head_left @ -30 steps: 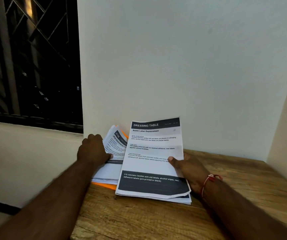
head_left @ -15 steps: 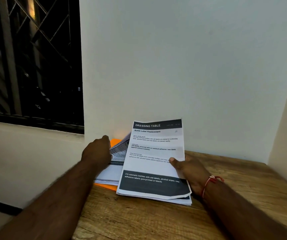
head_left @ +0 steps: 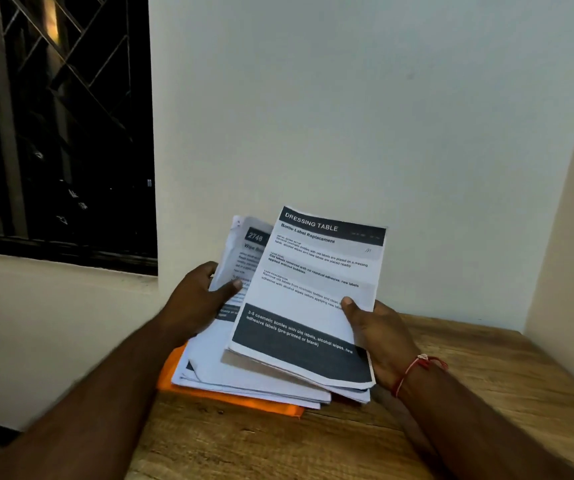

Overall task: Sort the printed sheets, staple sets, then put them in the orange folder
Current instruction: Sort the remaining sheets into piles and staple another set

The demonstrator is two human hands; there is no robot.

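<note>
The pale wall [head_left: 347, 116] fills the view from 11 to 3 o'clock, with a dark grilled window [head_left: 60, 133] at 10 o'clock. A wooden table [head_left: 313, 445] spreads from 4 to 7 o'clock. On it lies the orange folder [head_left: 171, 375], flat under a loosely fanned pile of printed sheets [head_left: 244, 375], so orange shows only along the pile's 6 to 8 o'clock edges.

Tilted up above the pile is the Dressing Table set [head_left: 313, 292]. The 2748 bundle [head_left: 244, 251] stands at its 9 o'clock, partly tucked behind it, with its print blurred. The left hand [head_left: 199, 303] grips the 2748 bundle, thumb across the front and fingers curled behind. The right hand [head_left: 379, 337] holds the Dressing Table set at its 3 o'clock edge, thumb on the printed face and fingers underneath. A red thread bracelet [head_left: 413, 370] circles that wrist.

This looks like the sorting step, with nothing stapled or filed yet and no stapler in view. The next move likely calls for drawing the two bundles apart and laying each squared on bare wood at the folder's 3 o'clock.
</note>
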